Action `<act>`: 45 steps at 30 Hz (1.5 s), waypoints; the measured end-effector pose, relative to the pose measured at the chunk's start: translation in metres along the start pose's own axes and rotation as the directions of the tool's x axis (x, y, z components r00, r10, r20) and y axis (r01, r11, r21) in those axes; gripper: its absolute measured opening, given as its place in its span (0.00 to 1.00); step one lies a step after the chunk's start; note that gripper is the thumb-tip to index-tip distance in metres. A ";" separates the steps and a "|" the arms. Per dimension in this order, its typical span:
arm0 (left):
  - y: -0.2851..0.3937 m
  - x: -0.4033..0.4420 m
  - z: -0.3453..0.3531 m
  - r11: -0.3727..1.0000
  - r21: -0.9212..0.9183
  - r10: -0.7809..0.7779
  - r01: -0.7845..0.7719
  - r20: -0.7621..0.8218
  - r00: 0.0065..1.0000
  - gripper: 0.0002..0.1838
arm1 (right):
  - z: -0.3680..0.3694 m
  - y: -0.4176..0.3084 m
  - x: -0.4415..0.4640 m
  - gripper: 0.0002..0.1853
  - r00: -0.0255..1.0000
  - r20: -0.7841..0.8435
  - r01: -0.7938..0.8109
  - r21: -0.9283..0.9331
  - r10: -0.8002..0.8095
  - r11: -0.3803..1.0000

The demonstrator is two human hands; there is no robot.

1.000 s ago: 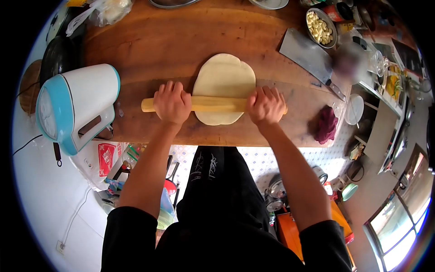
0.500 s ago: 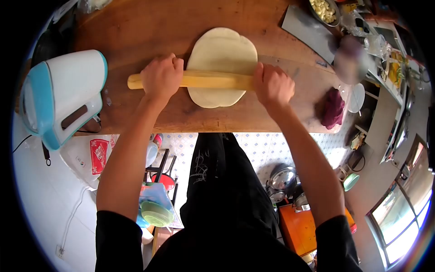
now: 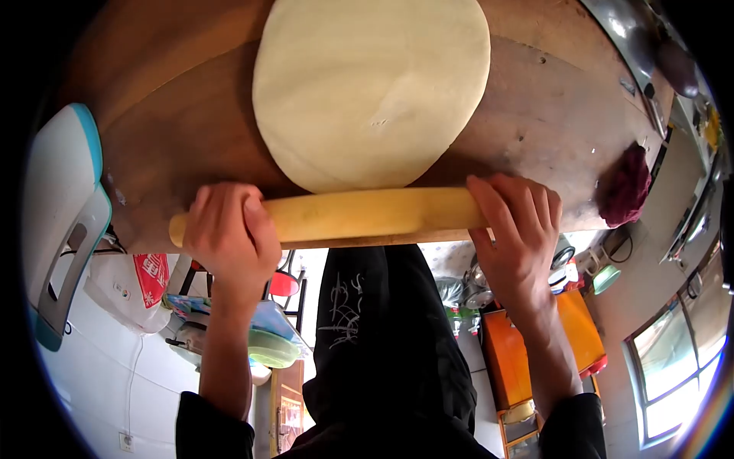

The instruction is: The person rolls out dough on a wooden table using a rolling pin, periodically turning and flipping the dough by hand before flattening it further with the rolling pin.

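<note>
A round, flat sheet of pale dough (image 3: 371,92) lies on the wooden table, its far edge cut off by the top of the view. A light wooden rolling pin (image 3: 367,214) runs crosswise at the dough's near edge, close to the table's front. Whether it presses on the dough there, I cannot tell. My left hand (image 3: 233,229) is closed round the pin near its left end, which sticks out past the fingers. My right hand (image 3: 524,229) grips the other end, hiding the tip.
At the left edge of the wooden table (image 3: 176,145) stands a white and teal appliance (image 3: 57,183) with a handle. A dark purple cloth (image 3: 627,187) is bunched at the right. Below are a plastic bag (image 3: 122,298) and an orange cabinet (image 3: 527,352).
Both hands have brought the rolling pin back toward me, from across the dough to its near edge. The dough and table now look larger and nearer in the view.
</note>
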State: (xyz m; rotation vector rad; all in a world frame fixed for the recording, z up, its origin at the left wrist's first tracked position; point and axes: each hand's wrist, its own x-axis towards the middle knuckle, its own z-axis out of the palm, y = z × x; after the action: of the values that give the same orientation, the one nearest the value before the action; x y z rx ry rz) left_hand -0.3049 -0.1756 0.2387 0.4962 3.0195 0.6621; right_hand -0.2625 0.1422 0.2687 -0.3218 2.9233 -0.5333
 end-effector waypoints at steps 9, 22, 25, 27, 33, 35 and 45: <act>0.025 -0.010 0.003 0.981 -0.052 -0.181 0.186 0.081 0.980 0.06 | 0.002 -0.001 -0.013 0.38 0.979 0.153 -0.136 0.007 0.133 0.991; 0.055 0.040 0.019 0.999 0.009 -0.052 0.051 0.181 0.982 0.30 | 0.025 -0.072 0.052 0.29 0.960 0.118 -0.266 0.105 0.254 0.958; 0.058 0.039 0.017 0.997 0.048 -0.075 0.067 0.200 0.977 0.30 | 0.029 -0.074 0.053 0.26 0.959 0.107 -0.266 0.025 0.262 0.964; 0.059 0.040 0.020 0.995 0.053 -0.091 0.082 0.191 0.977 0.30 | 0.037 -0.072 0.053 0.24 0.970 0.060 -0.237 -0.008 0.237 0.972; 0.061 0.047 0.011 0.967 -0.132 -0.189 0.218 0.202 0.961 0.32 | 0.027 -0.055 0.055 0.24 0.978 0.088 -0.203 0.203 0.189 0.958; 0.062 0.051 0.012 0.939 -0.191 -0.256 0.285 0.166 0.952 0.33 | 0.025 -0.053 0.054 0.32 0.953 -0.014 -0.275 0.370 0.301 0.887; 0.069 0.086 0.000 0.578 -0.525 -0.645 0.625 0.176 0.744 0.26 | 0.009 -0.050 0.078 0.31 0.716 0.145 -0.425 0.867 0.683 0.262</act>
State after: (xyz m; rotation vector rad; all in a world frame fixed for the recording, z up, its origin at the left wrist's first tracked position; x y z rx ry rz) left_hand -0.3655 -0.0897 0.2723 -0.6155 2.5054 1.3728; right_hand -0.3266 0.0749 0.2701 0.9799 2.2070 -1.8543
